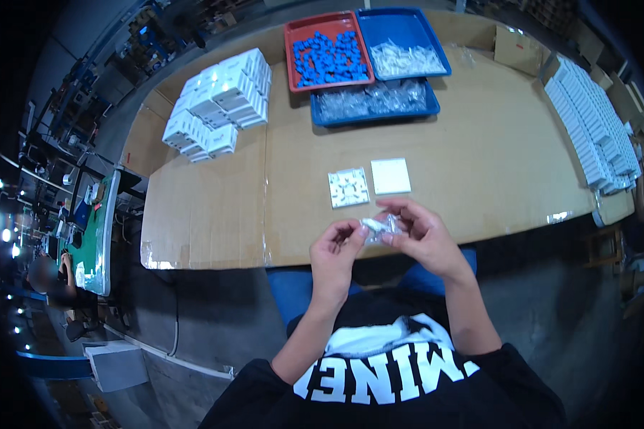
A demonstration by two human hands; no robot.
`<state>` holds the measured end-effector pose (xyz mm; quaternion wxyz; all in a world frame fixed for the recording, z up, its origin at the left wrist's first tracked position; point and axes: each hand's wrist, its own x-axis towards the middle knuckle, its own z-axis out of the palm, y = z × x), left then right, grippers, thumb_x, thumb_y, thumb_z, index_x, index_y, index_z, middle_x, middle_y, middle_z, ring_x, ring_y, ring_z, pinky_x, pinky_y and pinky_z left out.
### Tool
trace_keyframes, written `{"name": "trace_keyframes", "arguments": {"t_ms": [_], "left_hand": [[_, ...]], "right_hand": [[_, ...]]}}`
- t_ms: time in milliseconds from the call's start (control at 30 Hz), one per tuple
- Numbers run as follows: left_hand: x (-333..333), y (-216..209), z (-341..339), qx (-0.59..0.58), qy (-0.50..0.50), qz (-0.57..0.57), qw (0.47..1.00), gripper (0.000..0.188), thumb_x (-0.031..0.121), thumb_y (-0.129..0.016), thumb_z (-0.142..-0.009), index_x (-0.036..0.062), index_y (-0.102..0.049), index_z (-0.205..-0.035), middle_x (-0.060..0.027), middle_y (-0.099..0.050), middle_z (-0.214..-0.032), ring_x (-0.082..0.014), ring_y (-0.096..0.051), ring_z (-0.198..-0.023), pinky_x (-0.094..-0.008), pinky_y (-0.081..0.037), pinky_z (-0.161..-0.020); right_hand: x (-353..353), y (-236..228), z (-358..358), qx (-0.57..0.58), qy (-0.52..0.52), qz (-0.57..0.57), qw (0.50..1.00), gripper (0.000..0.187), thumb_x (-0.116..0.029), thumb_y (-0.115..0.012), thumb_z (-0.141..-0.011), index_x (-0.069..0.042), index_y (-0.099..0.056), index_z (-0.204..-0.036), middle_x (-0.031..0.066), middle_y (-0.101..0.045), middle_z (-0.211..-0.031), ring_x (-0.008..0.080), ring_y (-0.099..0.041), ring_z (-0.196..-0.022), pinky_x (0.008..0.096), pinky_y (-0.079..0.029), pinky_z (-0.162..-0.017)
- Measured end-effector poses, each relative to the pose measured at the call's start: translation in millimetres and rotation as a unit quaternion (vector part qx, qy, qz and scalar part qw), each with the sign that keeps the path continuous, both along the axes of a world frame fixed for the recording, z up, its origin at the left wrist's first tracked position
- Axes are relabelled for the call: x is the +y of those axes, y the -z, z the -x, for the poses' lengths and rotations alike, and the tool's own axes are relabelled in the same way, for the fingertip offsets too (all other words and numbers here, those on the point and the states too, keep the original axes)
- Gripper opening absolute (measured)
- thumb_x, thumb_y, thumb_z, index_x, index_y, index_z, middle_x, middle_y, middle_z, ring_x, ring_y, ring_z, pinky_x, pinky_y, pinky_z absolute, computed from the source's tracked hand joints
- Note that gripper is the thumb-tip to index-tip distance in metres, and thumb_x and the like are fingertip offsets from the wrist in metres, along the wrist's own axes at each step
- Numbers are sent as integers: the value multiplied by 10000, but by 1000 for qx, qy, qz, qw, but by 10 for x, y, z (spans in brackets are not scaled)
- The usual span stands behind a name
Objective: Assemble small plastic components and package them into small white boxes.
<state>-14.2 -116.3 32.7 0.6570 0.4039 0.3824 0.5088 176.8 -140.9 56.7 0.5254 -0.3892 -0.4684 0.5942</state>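
Fingers of the left hand [334, 254] and right hand [428, 239] pinched a small clear bag [381, 227] above the cardboard-covered counter [215, 200], near its edge! 2 white square panels [391, 176] lay just beyond; farther back, 1 red tray [330, 85], 2 blue trays [393, 25]; white stacks [225, 89] flanked them, another person [64, 289] off left.

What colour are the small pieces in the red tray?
The small pieces are blue; the head view shows them best.
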Motion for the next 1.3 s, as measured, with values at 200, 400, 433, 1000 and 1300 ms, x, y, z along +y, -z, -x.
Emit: {"name": "trace_keyframes", "arguments": {"t_ms": [200, 400, 433, 1000, 1300], "left_hand": [[81, 102, -9, 8, -3, -30, 1000, 151, 35, -712, -968, -21, -646, -1092, -34, -668, -1021, -72, -622, -934, -209, -503, -836], [130, 226, -39, 10, 21, -6, 1000, 142, -5, -690, -964, -25, -641, -1096, -41, -670, -1014, -68, -625, -925, -198, -503, -831], [135, 213, -56, -4, 17, -1, 1000, 149, -8, -686, -965, -26, -642, -1106, -41, -670, -1015, -65, -622, -915, -199, -502, -822], [233, 329, 219, 43, 7, -37, 998, 157, 6, -662, -981, -32, -637, -1131, -50, -673, -1011, -81, -636, -911, -220, -508, -822], [314, 656, 205, 41, 29, 23, 998, 173, 87, -722, -968, -17, -673, -1096, -26, -712, -955, -62, -647, -863, -203, -499, -753]], "right_hand": [[175, 78, 83, 86, 34, 51, 994, 401, 63, -687, -911, 4, -563, -1288, 77, -620, -1198, 121, -637, -1095, 266, -540, -943], [189, 116, 173, 11, 43, 79, 996, 414, 87, -683, -883, -22, -570, -1266, 32, -598, -1147, 76, -601, -1007, 223, -514, -821], [181, 174, 186, 0, 57, 77, 995, 389, 72, -673, -892, -23, -572, -1255, 17, -597, -1094, 62, -593, -911, 216, -510, -744], [267, 271, 419, 134, 56, 203, 968, 145, -112, -652, -998, -20, -660, -1111, 35, -665, -928, 91, -654, -824, 252, -566, -629], [404, 309, 299, 21, 33, 183, 982, 222, -95, -667, -981, -25, -643, -1191, 21, -647, -921, 101, -638, -742, 275, -588, -651]]}}
